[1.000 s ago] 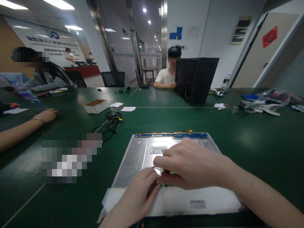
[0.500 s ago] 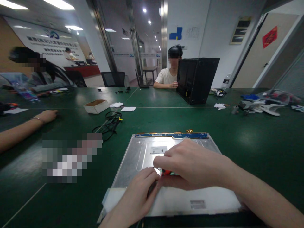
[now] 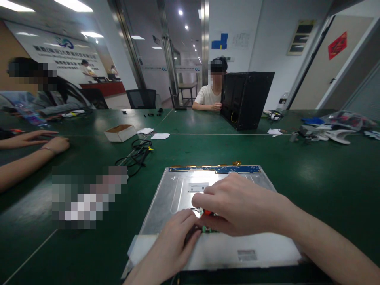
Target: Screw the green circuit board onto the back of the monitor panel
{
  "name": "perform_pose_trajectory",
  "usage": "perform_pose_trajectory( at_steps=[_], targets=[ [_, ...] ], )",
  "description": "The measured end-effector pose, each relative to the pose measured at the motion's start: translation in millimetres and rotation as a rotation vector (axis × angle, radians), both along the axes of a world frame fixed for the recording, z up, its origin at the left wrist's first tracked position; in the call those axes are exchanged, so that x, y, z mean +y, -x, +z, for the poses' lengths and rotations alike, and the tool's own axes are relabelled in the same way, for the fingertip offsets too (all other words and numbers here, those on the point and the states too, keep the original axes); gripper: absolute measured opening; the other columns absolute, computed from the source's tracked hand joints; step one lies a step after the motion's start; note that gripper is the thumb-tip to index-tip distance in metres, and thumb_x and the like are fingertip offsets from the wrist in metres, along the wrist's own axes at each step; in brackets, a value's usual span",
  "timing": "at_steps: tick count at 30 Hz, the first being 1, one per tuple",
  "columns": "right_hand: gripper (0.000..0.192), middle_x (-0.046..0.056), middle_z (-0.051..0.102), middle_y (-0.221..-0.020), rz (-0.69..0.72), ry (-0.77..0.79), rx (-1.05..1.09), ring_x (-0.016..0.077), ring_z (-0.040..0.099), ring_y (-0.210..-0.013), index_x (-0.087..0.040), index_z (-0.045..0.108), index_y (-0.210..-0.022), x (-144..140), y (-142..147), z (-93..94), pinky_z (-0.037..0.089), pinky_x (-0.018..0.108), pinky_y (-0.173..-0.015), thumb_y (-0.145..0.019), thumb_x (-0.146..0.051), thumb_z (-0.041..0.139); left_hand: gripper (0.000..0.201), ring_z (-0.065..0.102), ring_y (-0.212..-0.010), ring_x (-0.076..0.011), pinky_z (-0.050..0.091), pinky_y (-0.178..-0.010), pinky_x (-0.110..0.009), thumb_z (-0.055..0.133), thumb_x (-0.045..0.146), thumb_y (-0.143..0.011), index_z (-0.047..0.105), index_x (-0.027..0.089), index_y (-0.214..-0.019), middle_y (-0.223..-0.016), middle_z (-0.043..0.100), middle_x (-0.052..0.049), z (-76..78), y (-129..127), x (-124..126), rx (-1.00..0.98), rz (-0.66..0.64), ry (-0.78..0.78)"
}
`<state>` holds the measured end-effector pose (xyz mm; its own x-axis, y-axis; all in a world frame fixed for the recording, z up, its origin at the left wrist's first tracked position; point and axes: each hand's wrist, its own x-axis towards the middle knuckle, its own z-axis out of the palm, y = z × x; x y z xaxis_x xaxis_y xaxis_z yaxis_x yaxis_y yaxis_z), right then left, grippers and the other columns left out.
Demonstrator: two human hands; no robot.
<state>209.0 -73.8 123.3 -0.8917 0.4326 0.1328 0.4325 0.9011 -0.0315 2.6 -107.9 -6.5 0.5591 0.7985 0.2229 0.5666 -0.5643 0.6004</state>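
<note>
Green tabletop [image 3: 311,178], office room. Metal-backed display panel [image 3: 178,190] flat at near edge. Left hand [image 3: 172,245], right hand [image 3: 240,206] meeting at panel centre, fingers pinched on small red-green part [image 3: 208,213], mostly hidden. Black cable [image 3: 135,154], cardboard box [image 3: 120,132] beyond.

Silver-grey panel [image 3: 178,190], blue strip [image 3: 215,169] along far edge; dark green table [image 3: 311,174]; black case [image 3: 245,99]; black cable [image 3: 135,154].

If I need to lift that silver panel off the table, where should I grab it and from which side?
Judging by its pose, take the silver panel by its bare left and right long edges, coming from the sides. It lies flat; the blue circuit strip lines the far edge, and both hands cover the middle.
</note>
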Motion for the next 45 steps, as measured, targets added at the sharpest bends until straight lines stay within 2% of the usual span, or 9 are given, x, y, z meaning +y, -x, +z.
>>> perform_pose_trajectory(
  at_steps=[6,11,15,19,25,32,39,45],
  targets=[
    [0.009,0.001,0.063,-0.082,0.026,0.025,0.015,0.0117,0.048,-0.060,-0.019,0.050,-0.094,-2.6,0.0,2.1,0.021,0.028,-0.050,-0.087,-0.023,0.049,0.018,0.058,-0.095,-0.0242,0.050,-0.081,-0.036,0.043,0.016,-0.090,0.058,0.020,-0.100,-0.100,0.062,-0.008,1.8,0.0,-0.3,0.006,0.021,-0.018],
    [0.016,0.000,0.063,-0.076,0.016,0.026,0.001,0.0118,0.050,-0.059,-0.021,0.051,-0.094,-0.2,-1.0,1.4,0.019,0.028,-0.051,-0.094,-0.036,0.047,0.019,0.060,-0.094,-0.0234,0.051,-0.081,-0.034,0.046,0.018,-0.090,0.060,0.021,-0.103,-0.099,0.063,-0.008,1.6,-1.0,0.0,-0.014,0.019,-0.050],
    [0.013,0.000,0.063,-0.074,0.017,-0.009,-0.007,0.0118,0.049,-0.058,-0.021,0.052,-0.095,-0.6,-1.0,0.6,0.017,0.029,-0.051,-0.095,-0.031,0.043,0.021,0.059,-0.096,-0.0226,0.049,-0.082,-0.034,0.045,0.014,-0.091,0.058,0.021,-0.106,-0.103,0.063,-0.007,-0.5,-0.2,-0.4,-0.004,0.009,-0.044],
    [0.009,0.001,0.063,-0.079,0.018,0.007,0.005,0.0116,0.048,-0.059,-0.020,0.050,-0.096,-2.2,-0.4,1.1,0.019,0.028,-0.051,-0.091,-0.027,0.047,0.020,0.059,-0.096,-0.0232,0.050,-0.081,-0.034,0.045,0.015,-0.091,0.059,0.021,-0.103,-0.103,0.063,-0.008,-1.9,0.9,-0.6,0.009,0.012,-0.031],
    [0.021,0.002,0.064,-0.075,-0.006,0.021,-0.015,0.0129,0.054,-0.060,-0.019,0.052,-0.098,0.0,0.0,1.1,0.019,0.028,-0.050,-0.094,-0.039,0.047,0.018,0.060,-0.092,-0.0229,0.051,-0.078,-0.033,0.047,0.016,-0.090,0.060,0.021,-0.101,-0.100,0.063,-0.007,-1.9,-0.1,-0.5,-0.018,0.022,-0.055],
    [0.009,0.001,0.063,-0.079,0.028,0.019,0.012,0.0117,0.049,-0.058,-0.019,0.050,-0.096,-2.6,-0.2,2.4,0.020,0.028,-0.049,-0.089,-0.024,0.047,0.021,0.059,-0.095,-0.0229,0.050,-0.080,-0.034,0.044,0.014,-0.090,0.058,0.022,-0.103,-0.102,0.063,-0.007,-1.3,0.2,-0.8,-0.011,0.017,-0.035],
    [0.016,0.000,0.062,-0.075,0.025,0.016,0.013,0.0123,0.051,-0.059,-0.020,0.051,-0.095,-0.3,-0.6,0.1,0.019,0.029,-0.050,-0.094,-0.035,0.045,0.021,0.059,-0.096,-0.0237,0.050,-0.081,-0.035,0.045,0.016,-0.090,0.058,0.021,-0.106,-0.103,0.063,-0.008,-1.4,-0.7,-0.4,-0.021,0.018,-0.043],
    [0.010,0.002,0.063,-0.082,0.050,0.018,-0.005,0.0121,0.049,-0.060,-0.019,0.050,-0.097,-2.7,-0.8,2.9,0.020,0.028,-0.050,-0.088,-0.023,0.047,0.018,0.060,-0.094,-0.0229,0.050,-0.079,-0.034,0.044,0.014,-0.090,0.058,0.021,-0.099,-0.101,0.063,-0.007,-3.8,1.6,-0.3,0.005,0.014,-0.041]
  ],
)
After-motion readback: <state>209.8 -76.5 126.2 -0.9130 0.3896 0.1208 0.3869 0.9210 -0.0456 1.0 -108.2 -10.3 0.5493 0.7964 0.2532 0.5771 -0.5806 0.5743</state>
